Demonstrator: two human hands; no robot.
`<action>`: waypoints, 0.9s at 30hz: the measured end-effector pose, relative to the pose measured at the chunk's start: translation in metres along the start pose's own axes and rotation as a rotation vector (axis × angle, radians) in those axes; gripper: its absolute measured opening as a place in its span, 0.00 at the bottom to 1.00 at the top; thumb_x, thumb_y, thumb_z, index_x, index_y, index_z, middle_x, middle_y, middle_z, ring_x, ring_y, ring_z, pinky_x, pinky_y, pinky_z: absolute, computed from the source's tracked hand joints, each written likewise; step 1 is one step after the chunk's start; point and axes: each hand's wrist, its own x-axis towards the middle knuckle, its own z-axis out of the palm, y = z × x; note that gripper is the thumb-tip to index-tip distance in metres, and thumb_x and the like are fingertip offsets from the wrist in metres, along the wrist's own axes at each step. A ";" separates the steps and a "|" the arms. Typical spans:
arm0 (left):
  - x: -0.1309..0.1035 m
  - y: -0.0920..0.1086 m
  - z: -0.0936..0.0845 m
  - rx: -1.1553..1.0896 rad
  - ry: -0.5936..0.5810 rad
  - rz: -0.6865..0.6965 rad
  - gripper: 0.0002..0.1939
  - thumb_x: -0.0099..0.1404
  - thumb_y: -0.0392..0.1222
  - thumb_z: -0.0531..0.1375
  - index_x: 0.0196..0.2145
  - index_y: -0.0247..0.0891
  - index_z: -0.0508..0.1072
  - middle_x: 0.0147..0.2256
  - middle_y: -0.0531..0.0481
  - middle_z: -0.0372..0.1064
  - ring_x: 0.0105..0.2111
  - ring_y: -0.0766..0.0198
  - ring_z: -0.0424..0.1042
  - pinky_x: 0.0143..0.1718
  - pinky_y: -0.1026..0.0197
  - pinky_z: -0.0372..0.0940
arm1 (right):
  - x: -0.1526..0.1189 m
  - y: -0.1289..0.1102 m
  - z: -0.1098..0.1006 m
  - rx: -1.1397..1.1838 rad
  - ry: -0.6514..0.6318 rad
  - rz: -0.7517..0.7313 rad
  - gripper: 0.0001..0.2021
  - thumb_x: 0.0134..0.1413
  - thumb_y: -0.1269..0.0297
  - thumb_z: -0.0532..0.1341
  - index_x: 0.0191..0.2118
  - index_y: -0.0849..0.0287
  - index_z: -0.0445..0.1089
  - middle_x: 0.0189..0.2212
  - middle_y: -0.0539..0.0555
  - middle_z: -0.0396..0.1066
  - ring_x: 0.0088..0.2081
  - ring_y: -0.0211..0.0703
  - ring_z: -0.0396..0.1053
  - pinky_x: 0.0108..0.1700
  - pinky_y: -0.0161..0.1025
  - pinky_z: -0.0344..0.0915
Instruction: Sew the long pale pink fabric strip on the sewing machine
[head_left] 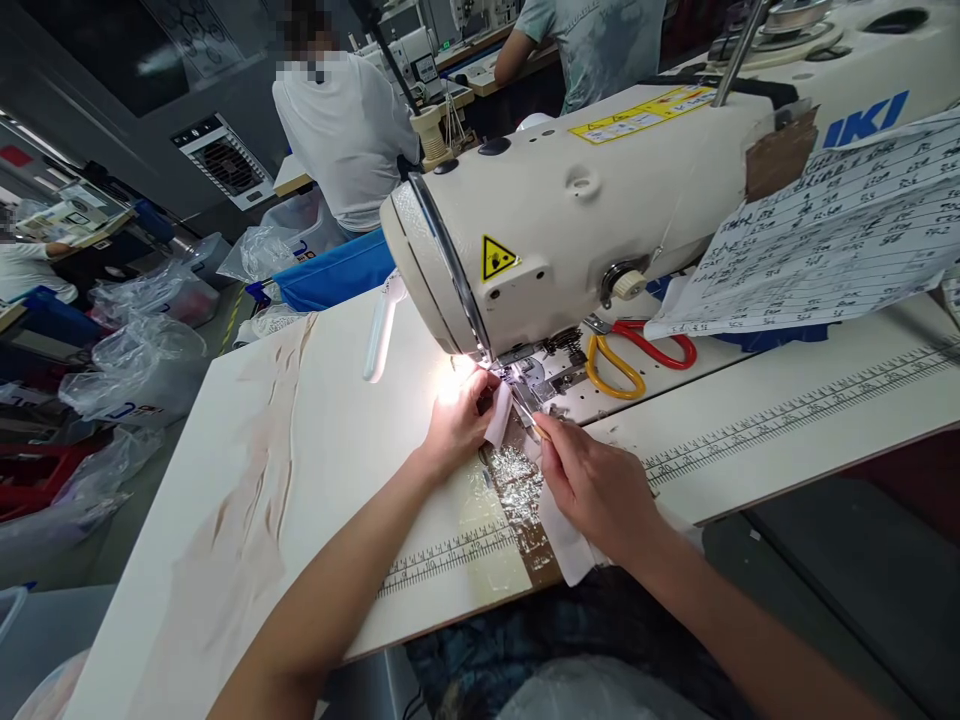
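Observation:
My left hand (463, 425) is closed beside the needle area of a white sewing machine (577, 220). Its fingers pinch a narrow pale fabric strip (499, 413) under the lit presser foot. From the right, my right hand (600, 480) grips a slim metal tool, apparently tweezers (525, 402), with the tip close to the foot. More pale fabric (564, 540) hangs below that hand over the table's front edge. The fingertips at the needle are partly lost in the glare and too small to make out fully.
Scissors (619, 370) with yellow and red handles lie right of the needle. A handwritten sheet (817, 230) hangs over the machine's right side. Long pale fabric (255, 480) lies at the table's left. Measuring tape (810, 408) runs along the front. Two people sit beyond the machine.

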 end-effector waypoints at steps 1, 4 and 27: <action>0.000 0.001 0.001 0.009 0.016 0.001 0.07 0.67 0.44 0.54 0.31 0.40 0.66 0.28 0.51 0.66 0.26 0.67 0.63 0.28 0.64 0.62 | 0.000 0.000 0.000 -0.001 -0.007 0.000 0.18 0.66 0.69 0.47 0.51 0.65 0.71 0.36 0.57 0.79 0.27 0.39 0.73 0.23 0.34 0.61; 0.001 0.001 0.001 -0.017 0.040 -0.008 0.11 0.68 0.45 0.53 0.29 0.41 0.64 0.27 0.51 0.65 0.26 0.67 0.63 0.28 0.63 0.63 | 0.000 -0.001 -0.002 -0.005 -0.020 0.007 0.19 0.65 0.70 0.47 0.50 0.65 0.72 0.35 0.57 0.79 0.26 0.40 0.73 0.22 0.35 0.61; -0.013 0.009 -0.015 0.358 -0.139 0.347 0.17 0.74 0.45 0.47 0.41 0.35 0.74 0.41 0.43 0.69 0.35 0.63 0.71 0.30 0.61 0.71 | -0.050 -0.004 -0.049 0.233 -0.077 0.138 0.08 0.62 0.69 0.51 0.41 0.57 0.67 0.28 0.51 0.78 0.24 0.40 0.75 0.21 0.32 0.65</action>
